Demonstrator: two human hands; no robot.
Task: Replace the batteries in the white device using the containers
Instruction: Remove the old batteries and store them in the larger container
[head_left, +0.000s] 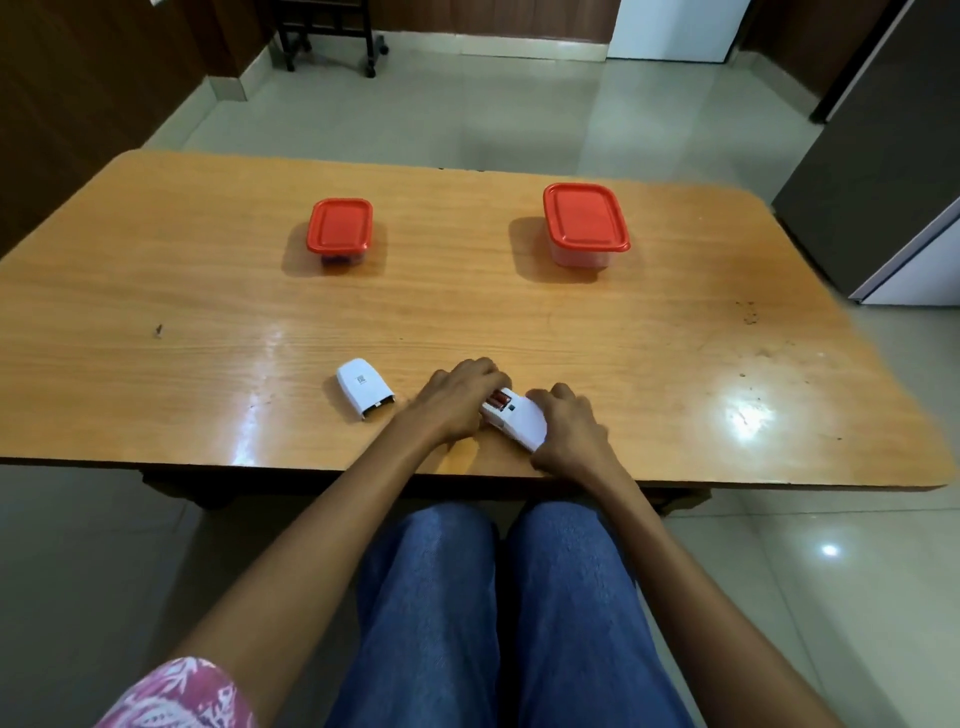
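We rest both hands on the glossy orange-brown wooden surface (519, 306), near its front edge; our right hand (566, 428) has its grip closed around the near end of the small white plastic device (517, 418), which lies flat with its compartment open; two reddish cylindrical batteries (497, 400) show inside it; our left hand (457, 397) curls over the device's far end, touching it, though we cannot tell whether that grip is closed; the detached white plastic cover (363, 387) lies just left of that hand; farther back stand a small clear container with a red lid (340, 228) and, well apart to the right, a larger clear container with a red lid (584, 218), both closed.
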